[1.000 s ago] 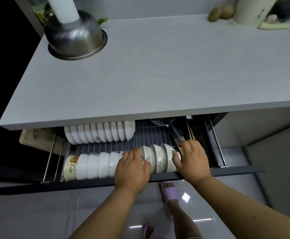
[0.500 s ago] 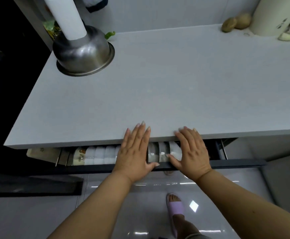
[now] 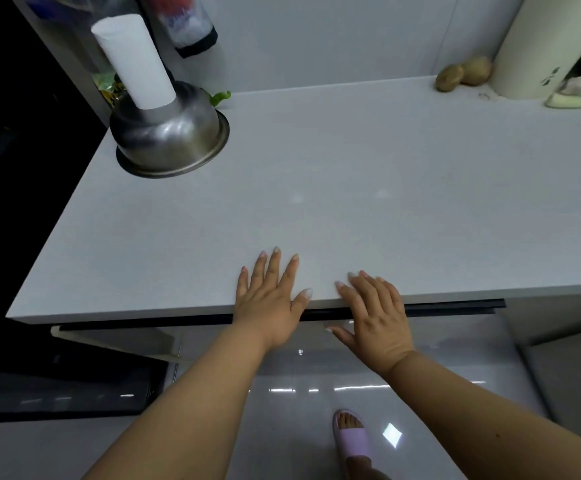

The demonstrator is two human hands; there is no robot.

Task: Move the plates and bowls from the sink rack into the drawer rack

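Now the drawer shows only as a thin dark strip just under the front edge of the grey tabletop, pushed in almost flush; the drawer rack and its white bowls are hidden behind it. Both hands are released, fingers straight and spread: the left hand lies over the tabletop's front edge, the right hand beside it, its thumb below the edge against the drawer front. Half a second ago the drawer stood partly out beneath that edge with a row of bowls visible; a second ago both rows showed and the hands rested on them.
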